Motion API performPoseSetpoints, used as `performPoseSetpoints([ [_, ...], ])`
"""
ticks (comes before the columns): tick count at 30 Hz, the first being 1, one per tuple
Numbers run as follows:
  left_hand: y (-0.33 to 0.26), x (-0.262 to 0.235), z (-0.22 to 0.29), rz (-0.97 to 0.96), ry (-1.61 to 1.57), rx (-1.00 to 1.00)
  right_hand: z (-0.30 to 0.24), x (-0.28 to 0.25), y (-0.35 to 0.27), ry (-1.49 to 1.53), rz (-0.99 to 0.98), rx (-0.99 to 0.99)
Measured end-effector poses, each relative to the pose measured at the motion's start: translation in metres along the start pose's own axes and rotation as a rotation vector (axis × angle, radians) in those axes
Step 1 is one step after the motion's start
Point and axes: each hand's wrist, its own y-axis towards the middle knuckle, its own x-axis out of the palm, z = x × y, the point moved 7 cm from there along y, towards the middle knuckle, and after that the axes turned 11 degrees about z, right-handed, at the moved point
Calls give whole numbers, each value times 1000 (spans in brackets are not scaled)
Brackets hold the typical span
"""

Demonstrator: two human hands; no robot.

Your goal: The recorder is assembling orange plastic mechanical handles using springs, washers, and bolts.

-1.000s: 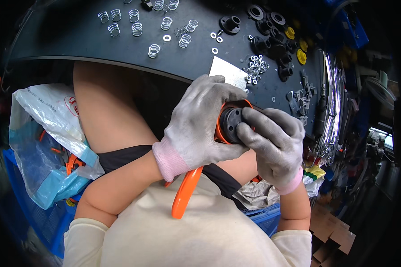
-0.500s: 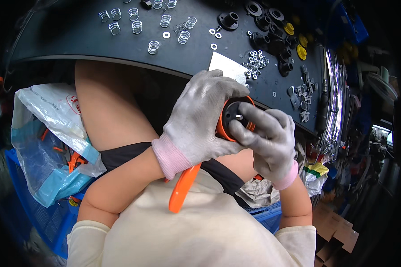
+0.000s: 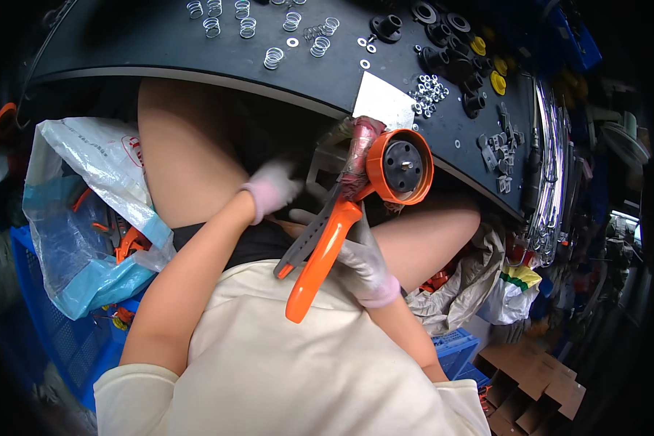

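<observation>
light: bright, even, overhead | glare: metal strips (image 3: 552,152) at right | edges: dark, bent by fisheye | focus: centre sharp

Left hand (image 3: 275,190): motion-blurred, fingers run into the dark under the table edge (image 3: 196,75), can't tell if it grips anything. Right hand (image 3: 356,251): mostly behind the orange tool handle (image 3: 316,269) and grey lever, palem glove only partly seen. Tool's neck is wrapped in something reddish, blurred. Small nuts (image 3: 429,91) on the table: too tiny to tell apart. Springs (image 3: 214,7) at top cut by frame edge. Plastic bag (image 3: 87,218) contents mostly hidden.
</observation>
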Motion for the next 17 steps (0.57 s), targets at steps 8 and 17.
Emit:
performPoseSetpoints([
  [8,2,17,9,218,-162,169,15,7,4,245,40,112],
  [17,12,21,7,100,-82,-75,-1,-12,10,-449,98,92],
])
